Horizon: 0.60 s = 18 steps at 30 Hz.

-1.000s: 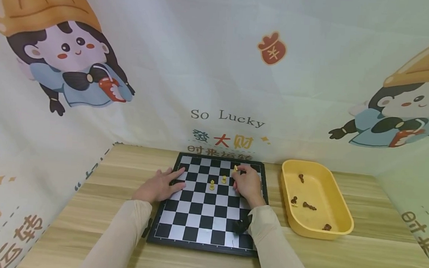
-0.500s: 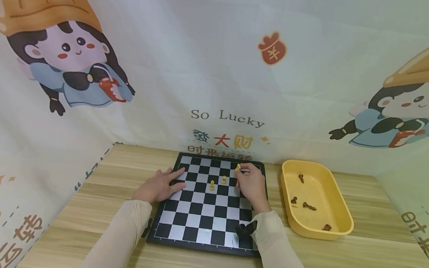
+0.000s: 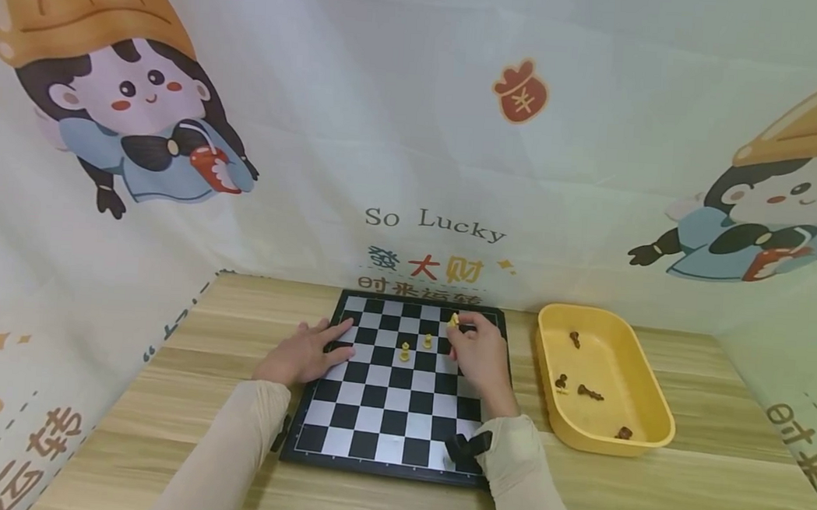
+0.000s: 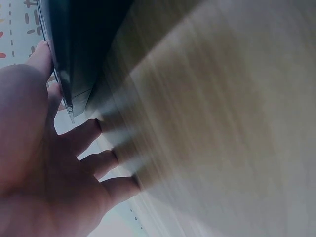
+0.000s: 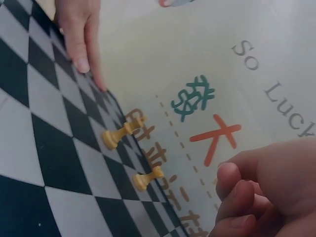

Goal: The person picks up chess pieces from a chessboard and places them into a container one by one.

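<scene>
A black-and-white chessboard (image 3: 385,399) lies on the wooden table. My right hand (image 3: 481,355) pinches a small yellow chess piece (image 3: 454,320) over the far right squares; in the right wrist view the curled fingers hide nearly all of it. Two yellow pieces stand upright nearby: a taller chess piece (image 5: 116,136) and a shorter pawn-like one (image 5: 147,178). My left hand (image 3: 304,352) is spread at the board's left edge, thumb and forefinger on the board. In the left wrist view, the other fingers of the left hand (image 4: 64,163) reach down to the table.
Right of the board stands a yellow plastic tray (image 3: 609,353), holding several dark brown chess pieces (image 3: 590,392) and something small and yellow (image 3: 562,389). A printed cloth (image 3: 302,163) hangs behind the table. A black strap (image 3: 468,446) is at my right wrist, over the board.
My right hand has shifted slightly right with the yellow chess piece between its fingers. The left hand and the two standing pieces keep their places.
</scene>
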### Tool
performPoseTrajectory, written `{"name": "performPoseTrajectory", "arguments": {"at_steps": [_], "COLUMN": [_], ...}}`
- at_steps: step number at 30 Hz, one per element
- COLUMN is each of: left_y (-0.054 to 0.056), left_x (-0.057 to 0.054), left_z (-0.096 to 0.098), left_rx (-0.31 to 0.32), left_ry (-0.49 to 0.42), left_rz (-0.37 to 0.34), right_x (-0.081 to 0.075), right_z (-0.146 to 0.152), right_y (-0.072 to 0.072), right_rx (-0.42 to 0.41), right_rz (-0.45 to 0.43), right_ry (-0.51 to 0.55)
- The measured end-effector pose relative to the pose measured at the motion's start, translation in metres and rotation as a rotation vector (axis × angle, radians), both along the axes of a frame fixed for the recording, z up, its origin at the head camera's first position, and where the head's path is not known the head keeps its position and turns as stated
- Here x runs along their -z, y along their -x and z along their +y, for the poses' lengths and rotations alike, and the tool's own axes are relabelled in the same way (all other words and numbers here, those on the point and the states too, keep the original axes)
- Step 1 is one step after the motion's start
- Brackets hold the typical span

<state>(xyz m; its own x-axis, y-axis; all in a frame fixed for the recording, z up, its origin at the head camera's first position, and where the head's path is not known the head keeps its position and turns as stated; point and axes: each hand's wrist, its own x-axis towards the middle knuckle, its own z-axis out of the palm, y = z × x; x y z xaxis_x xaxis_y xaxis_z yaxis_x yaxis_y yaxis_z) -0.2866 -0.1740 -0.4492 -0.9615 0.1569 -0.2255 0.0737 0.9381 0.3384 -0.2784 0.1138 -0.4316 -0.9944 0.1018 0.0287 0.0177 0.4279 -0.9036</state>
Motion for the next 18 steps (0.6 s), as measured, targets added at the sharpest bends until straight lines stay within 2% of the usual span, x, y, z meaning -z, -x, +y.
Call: {"name": "performPoseTrajectory", "arguments": {"at_steps": [13, 18], "left_y": [0.0, -0.001], "left_x": [0.0, -0.001], "left_z": [0.002, 0.002], "left_rx": [0.002, -0.006], "left_ry": [0.017, 0.01], "left_rz": [0.004, -0.001], "right_x": [-0.007, -0.007], "right_z": [0.005, 0.006], "right_y": [-0.012, -0.013], "right_rx": [-0.015, -0.032], "right_rz": [-0.031, -0.005], "right_ry": [0.019, 0.017]}}
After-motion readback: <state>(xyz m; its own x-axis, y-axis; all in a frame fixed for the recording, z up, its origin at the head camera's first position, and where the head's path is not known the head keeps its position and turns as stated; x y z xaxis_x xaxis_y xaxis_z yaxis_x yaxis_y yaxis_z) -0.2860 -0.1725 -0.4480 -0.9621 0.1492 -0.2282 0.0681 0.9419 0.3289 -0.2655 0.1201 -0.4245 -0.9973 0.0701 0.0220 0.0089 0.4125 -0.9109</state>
